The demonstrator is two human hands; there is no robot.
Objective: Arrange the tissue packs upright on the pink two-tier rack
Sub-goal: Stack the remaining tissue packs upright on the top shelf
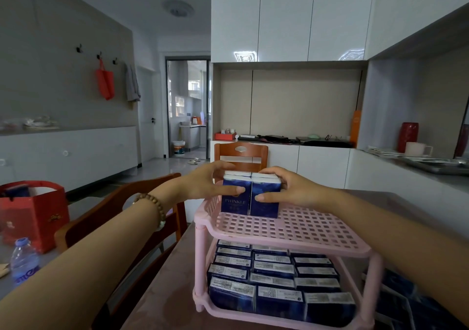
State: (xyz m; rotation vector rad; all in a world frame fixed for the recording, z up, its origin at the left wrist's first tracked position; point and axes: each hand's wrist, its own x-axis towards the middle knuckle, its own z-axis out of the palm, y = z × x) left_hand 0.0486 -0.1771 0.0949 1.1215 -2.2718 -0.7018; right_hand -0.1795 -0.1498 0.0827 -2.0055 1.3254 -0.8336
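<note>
Left hand (210, 181): thumb pressed flat on the blue front of the block, fingers curled over its far side. Beaded bracelet (152, 206) on that wrist. Right hand (286, 186): mirrored the same hold from the other side, thumb on the front face, fingers wrapped behind. Both hands clamped one block between them

The block: tissue packs (250, 197), dark blue with white tops, standing upright, two side by side in front and at least two more behind. "TWINKLE" legible on the front left pack. The block sat at the far left corner of the top tier of the pink rack (291, 225); whether its base rested on the grid or hung just above it, could not tell. Rest of that tier showed bare perforated grid

Lower tier: stored packs (274, 279) in three columns running front to back, white labelled faces turned up, packed tight against one another

Rack stood on a brownish table (162, 291). More blue packaging (406, 304) lay on the table just right of the rack, blurred. A wooden chair (121, 218) stood at the table's left edge, a second chair (241, 154) beyond the rack. Far left: red gift bag (33, 215), and a water bottle (24, 261) near it
</note>
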